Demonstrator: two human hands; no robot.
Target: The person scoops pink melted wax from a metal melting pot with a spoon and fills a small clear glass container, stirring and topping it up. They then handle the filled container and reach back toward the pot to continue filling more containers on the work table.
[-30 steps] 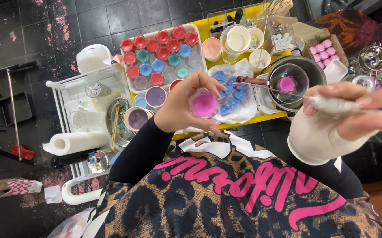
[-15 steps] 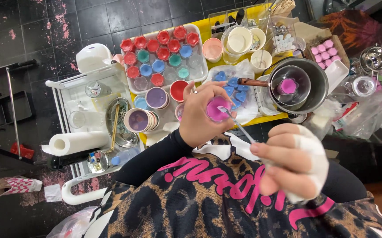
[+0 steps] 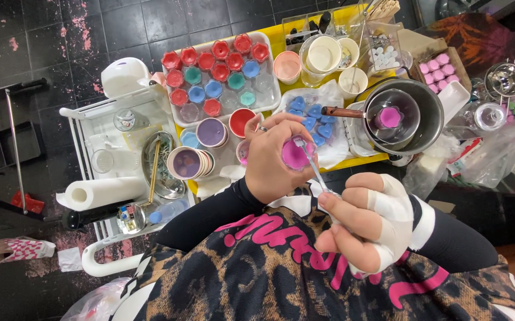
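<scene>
On the yellow desk (image 3: 281,44) stands a white tray of coloured cups (image 3: 269,89). Just below this tray, the left hand (image 3: 272,157) wraps its fingers around a small pink-filled cup (image 3: 296,154). Below the cup, the bandaged right hand (image 3: 367,220) pinches a thin metal tool (image 3: 312,166), tip in the cup.

Bright, even light falls from above, so colours read saturated and shadows stay soft and short. Glare sits on the steel pot (image 3: 415,113) rim, on the metal strainer (image 3: 505,78) at far right and on the clear plastic bag (image 3: 501,151). The floor (image 3: 61,35) tiles at left are dimmer, with a dull sheen. The wide lens bends lines towards the edges. The worktop (image 3: 281,41) is sharp; the near right hand (image 3: 367,223) is slightly soft
</scene>
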